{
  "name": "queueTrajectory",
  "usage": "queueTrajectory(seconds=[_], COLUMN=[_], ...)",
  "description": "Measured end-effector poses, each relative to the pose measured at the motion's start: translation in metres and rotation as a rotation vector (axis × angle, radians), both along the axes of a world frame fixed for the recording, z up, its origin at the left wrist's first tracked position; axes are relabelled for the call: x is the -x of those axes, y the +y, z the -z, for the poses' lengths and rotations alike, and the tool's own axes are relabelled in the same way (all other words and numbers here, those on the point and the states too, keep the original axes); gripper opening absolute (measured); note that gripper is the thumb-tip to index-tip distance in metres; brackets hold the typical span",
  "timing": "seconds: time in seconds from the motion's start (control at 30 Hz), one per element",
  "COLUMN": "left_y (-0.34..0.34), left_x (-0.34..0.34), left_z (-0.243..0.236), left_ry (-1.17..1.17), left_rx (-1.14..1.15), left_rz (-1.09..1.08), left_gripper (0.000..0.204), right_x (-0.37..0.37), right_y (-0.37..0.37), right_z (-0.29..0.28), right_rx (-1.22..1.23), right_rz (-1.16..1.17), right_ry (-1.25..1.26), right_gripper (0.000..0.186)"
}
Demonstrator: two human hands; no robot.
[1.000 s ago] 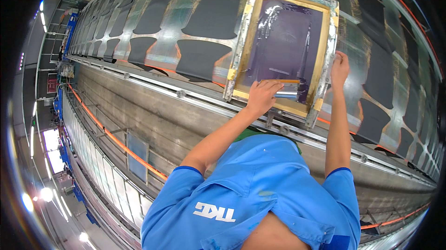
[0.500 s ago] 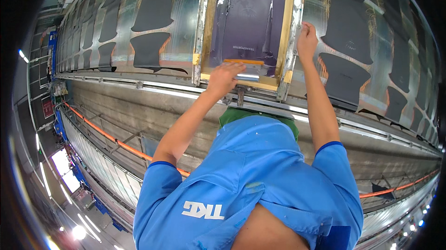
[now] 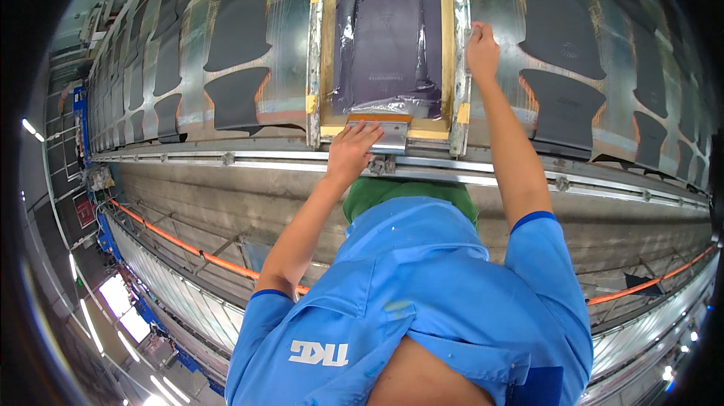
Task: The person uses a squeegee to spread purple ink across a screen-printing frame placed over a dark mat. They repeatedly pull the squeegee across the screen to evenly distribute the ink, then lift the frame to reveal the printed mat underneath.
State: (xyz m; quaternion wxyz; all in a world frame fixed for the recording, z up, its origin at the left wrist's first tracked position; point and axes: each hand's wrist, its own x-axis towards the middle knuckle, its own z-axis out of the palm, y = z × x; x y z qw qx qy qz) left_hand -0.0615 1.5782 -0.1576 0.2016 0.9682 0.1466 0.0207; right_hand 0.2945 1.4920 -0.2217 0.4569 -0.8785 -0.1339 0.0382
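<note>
My left hand [image 3: 351,150] grips a metal squeegee [image 3: 389,137] with an orange blade, resting at the near end of a screen-printing frame. The screen [image 3: 386,44] carries glossy dark purple ink, streaked along both long sides, inside a yellowish border. My right hand [image 3: 481,48] has its fingers curled on the outer right edge of the metal frame [image 3: 460,127], toward its upper half. The frame lies across a long metal bed [image 3: 498,21] bearing dark grey cut panels.
Grey panels [image 3: 234,97] line the bed to both sides. A metal rail [image 3: 618,192] runs along its near edge. Below that are a concrete strip [image 3: 181,195] and an orange hose [image 3: 185,244]. Ceiling lights and blue machinery show at the far left.
The squeegee in my left hand has moved toward me to the screen's near end. The view has shifted, putting the frame farther left. My right hand stays at the frame's right edge.
</note>
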Motion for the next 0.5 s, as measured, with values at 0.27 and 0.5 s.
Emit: queueTrajectory(seconds=[0.27, 0.5], left_y=[0.045, 0.152], left_x=[-0.070, -0.218], left_z=[0.019, -0.030], left_ry=[-0.046, -0.016], left_rx=[-0.161, -0.127], left_rz=[0.033, -0.040], left_gripper=[0.059, 0.030], right_x=[0.019, 0.041], right_y=[-0.034, -0.055], right_z=[-0.012, -0.042], right_rx=[0.013, 0.021], right_rz=[0.018, 0.056], right_ry=[-0.008, 0.083], right_gripper=[0.023, 0.021])
